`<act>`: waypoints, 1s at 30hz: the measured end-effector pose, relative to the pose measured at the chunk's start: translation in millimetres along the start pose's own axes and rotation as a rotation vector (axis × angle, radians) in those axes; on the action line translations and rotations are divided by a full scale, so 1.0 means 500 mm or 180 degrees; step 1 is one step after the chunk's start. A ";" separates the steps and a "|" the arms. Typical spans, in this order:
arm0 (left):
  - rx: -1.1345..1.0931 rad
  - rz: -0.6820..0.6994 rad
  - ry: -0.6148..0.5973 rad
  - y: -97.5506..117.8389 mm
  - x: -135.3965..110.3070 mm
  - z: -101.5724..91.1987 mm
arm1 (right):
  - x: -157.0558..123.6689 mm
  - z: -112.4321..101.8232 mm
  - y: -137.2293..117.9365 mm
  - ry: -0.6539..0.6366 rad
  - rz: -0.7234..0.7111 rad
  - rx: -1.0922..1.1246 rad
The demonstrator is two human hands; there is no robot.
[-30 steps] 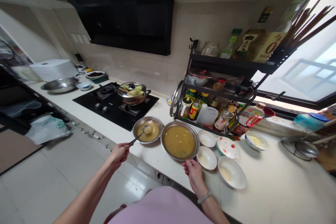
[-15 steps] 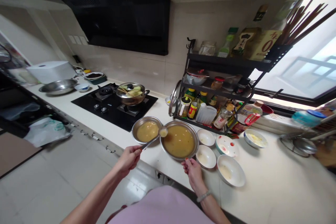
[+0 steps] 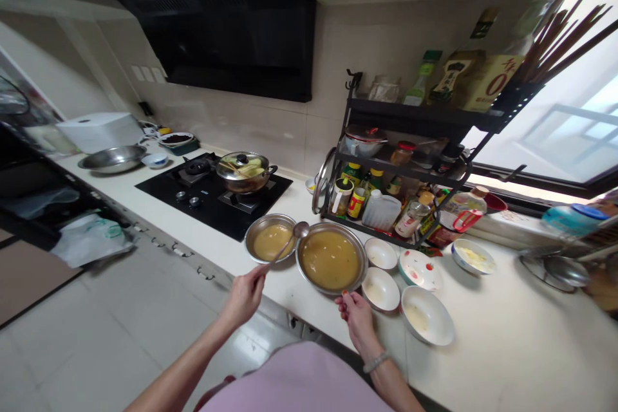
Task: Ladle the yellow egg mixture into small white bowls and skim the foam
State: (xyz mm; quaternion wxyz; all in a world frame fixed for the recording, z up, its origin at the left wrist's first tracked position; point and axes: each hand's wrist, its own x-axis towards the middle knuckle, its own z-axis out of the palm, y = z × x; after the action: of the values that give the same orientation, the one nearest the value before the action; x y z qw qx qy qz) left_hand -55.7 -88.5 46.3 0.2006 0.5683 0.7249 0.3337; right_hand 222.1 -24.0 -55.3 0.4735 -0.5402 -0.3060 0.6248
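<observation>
My left hand point(image 3: 246, 296) is closed around the handle of a metal ladle point(image 3: 300, 230). The ladle's head hangs between two metal bowls, its grey surface showing and no liquid visible in it. On the left is the smaller metal bowl point(image 3: 250, 253), partly filled with yellowish-brown broth point(image 3: 270, 243). The larger metal bowl point(image 3: 363, 273) beside it holds similar broth with pale bits floating. My right hand point(image 3: 356, 318) pinches the near rim of the larger bowl. Several white bowls stand just right of it, among them a deep white bowl point(image 3: 437, 318) with a little residue.
Behind, a lidded pot point(image 3: 244, 174) with green vegetables stands on the black gas hob point(image 3: 207, 196). A black spice rack point(image 3: 415, 112) holds bottles and jars. A patterned bowl point(image 3: 473, 257) with yellow pieces sits at the right. A wide steel pan point(image 3: 112, 159) lies far left.
The ladle held broth over the gap between the bowls; now its head is turned and raised slightly, with no broth showing. My right hand stays at the larger bowl's rim.
</observation>
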 end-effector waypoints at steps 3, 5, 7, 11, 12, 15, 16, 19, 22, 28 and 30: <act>0.0423 -0.0418 0.0003 -0.041 0.027 -0.017 | -0.001 0.002 0.000 0.0008 -0.0004 0.0008; 0.0774 -0.0554 -0.0106 -0.071 0.039 -0.020 | -0.001 0.002 0.000 0.0007 -0.0006 -0.0003; 0.1043 -0.0601 -0.0236 -0.097 0.046 -0.017 | -0.001 0.003 -0.001 0.0011 -0.0005 -0.0003; 0.1288 -0.0711 -0.0229 -0.121 0.060 -0.016 | -0.002 0.003 -0.003 0.0015 -0.0004 0.0039; 0.1232 -0.0748 -0.0182 -0.121 0.065 -0.017 | -0.002 0.003 -0.003 0.0016 0.0003 0.0044; 0.0625 -0.1049 -0.0069 -0.115 0.077 -0.020 | -0.002 0.003 -0.004 0.0028 0.0018 0.0043; 0.0279 -0.1264 -0.0056 -0.112 0.079 -0.019 | -0.002 0.004 -0.005 0.0036 0.0017 0.0041; -0.0970 -0.1958 -0.0080 -0.104 0.080 -0.017 | -0.002 0.005 -0.005 0.0059 0.0025 0.0032; -0.1998 -0.2188 -0.0073 -0.100 0.076 -0.019 | -0.002 0.005 -0.005 0.0060 0.0023 0.0010; -0.2645 -0.2238 -0.0052 -0.088 0.066 -0.041 | -0.001 0.002 -0.005 0.0017 0.0023 -0.0009; -0.2684 -0.2246 -0.0030 -0.080 0.063 -0.048 | 0.000 0.001 -0.004 0.0004 0.0025 -0.0020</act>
State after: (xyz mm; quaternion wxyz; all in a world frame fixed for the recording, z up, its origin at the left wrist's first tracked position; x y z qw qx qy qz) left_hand -108.1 -69.7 37.3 0.5139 0.1626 0.6741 0.5051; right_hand 222.2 -23.3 -53.3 0.4695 -0.5433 -0.3056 0.6253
